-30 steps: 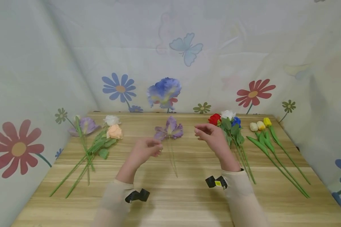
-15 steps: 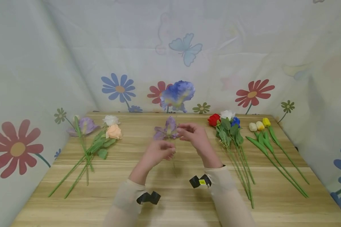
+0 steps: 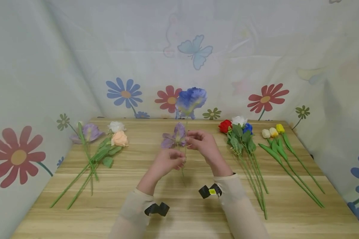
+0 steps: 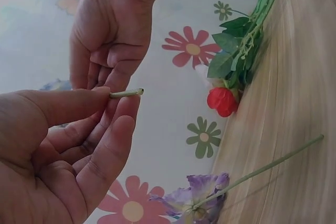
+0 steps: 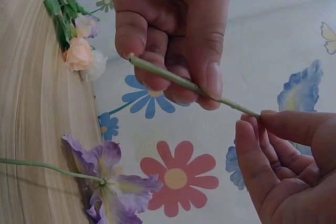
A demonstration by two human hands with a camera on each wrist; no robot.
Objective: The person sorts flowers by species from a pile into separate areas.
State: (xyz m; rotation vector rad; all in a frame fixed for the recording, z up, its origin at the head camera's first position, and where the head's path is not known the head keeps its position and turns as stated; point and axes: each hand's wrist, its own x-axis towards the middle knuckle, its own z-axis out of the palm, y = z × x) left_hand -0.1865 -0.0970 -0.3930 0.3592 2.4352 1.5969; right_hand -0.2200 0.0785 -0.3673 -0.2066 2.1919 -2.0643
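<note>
A blue iris (image 3: 192, 99) is held up in front of the backdrop, its thin green stem running down to both hands. My left hand (image 3: 169, 162) pinches the stem low down, between thumb and fingers; the stem's cut end (image 4: 137, 92) pokes out past them in the left wrist view. Higher up, my right hand (image 3: 203, 144) pinches the same stem with thumb and fingertips, clearly seen in the right wrist view. Behind the hands, a purple iris (image 3: 174, 136) lies on the wooden table (image 3: 179, 212), its stem pointing toward me and partly hidden by the left hand.
At left lie a white rose (image 3: 117, 126), a peach rose (image 3: 119, 138) and a purple flower (image 3: 91, 132). On the right are a red rose (image 3: 225, 126), a white rose (image 3: 239, 120), a blue rose (image 3: 247, 128) and tulips (image 3: 273, 132). A printed backdrop (image 3: 155, 63) encloses the table.
My right hand has come left from near the roses and taken hold of the blue iris's stem. My left hand and the bloom have shifted right, the bloom also slightly down.
</note>
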